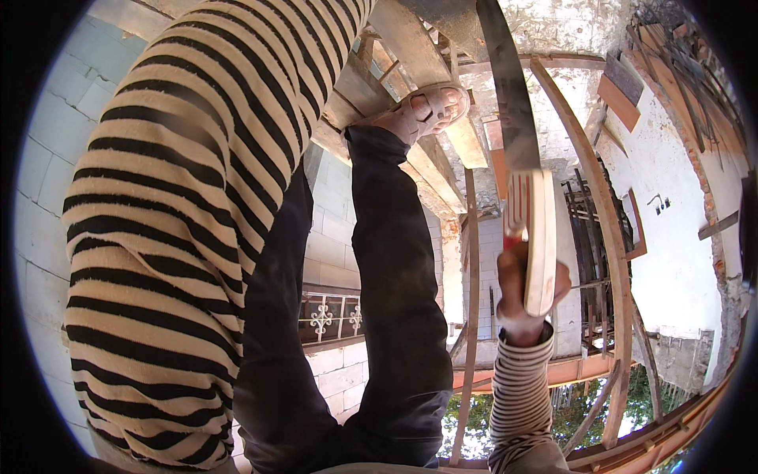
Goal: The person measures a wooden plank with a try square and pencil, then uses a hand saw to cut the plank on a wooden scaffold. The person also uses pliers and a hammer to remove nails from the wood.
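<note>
My right hand (519, 280) is closed around the pale handle (540, 237) of a handsaw. The saw's dark blade (515, 99) points away from me and runs to the top edge, where its tip is cut off. My left arm (181, 197), in a black and beige striped sleeve, fills the left side and reaches up past the top edge. The left hand itself is out of the picture. Just left of the blade, my sandalled foot (430, 109) rests on wooden planks (430, 170).
Long wooden posts (596, 197) stand to the right, beside a white plastered wall (671, 229). Pale block walls (63, 158) rise on the left. Below my legs is a window grille (324, 316). Gaps between the timbers show greenery far down.
</note>
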Demonstrator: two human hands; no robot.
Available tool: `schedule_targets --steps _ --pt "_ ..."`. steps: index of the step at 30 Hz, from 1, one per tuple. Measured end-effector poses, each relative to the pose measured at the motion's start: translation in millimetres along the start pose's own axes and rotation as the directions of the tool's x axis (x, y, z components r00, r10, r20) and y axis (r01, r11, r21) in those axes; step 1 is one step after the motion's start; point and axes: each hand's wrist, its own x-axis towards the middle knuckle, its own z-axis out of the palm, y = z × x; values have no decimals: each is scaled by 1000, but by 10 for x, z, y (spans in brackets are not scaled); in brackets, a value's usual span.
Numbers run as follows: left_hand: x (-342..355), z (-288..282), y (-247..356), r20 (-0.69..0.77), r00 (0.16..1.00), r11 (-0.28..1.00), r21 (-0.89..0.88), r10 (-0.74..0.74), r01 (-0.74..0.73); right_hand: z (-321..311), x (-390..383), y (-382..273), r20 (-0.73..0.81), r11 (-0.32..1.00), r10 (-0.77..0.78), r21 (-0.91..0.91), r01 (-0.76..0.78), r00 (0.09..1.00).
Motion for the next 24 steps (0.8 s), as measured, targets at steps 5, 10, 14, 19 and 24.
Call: schedule_targets --steps 5,10,14,19,24 --pt "5 -138 7 107 990 985 138 93 -107 250 256 72 -49 975 116 198 -104 992" --pt "-50 -58 4 -10 991 980 153 134 -131 -473 -828 -786 -35 977 215 5 -215 976" --pt "-40 -7 -24 -52 986 980 134 156 -148 94 326 -222 -26 988 121 96 -118 992" --pt "1 -74 -9 43 996 987 137 75 -80 120 176 -190 -28 980 134 151 -128 991" --pt "-67 -70 29 7 989 971 191 146 -145 -453 -935 -538 -18 973 164 165 -159 986"
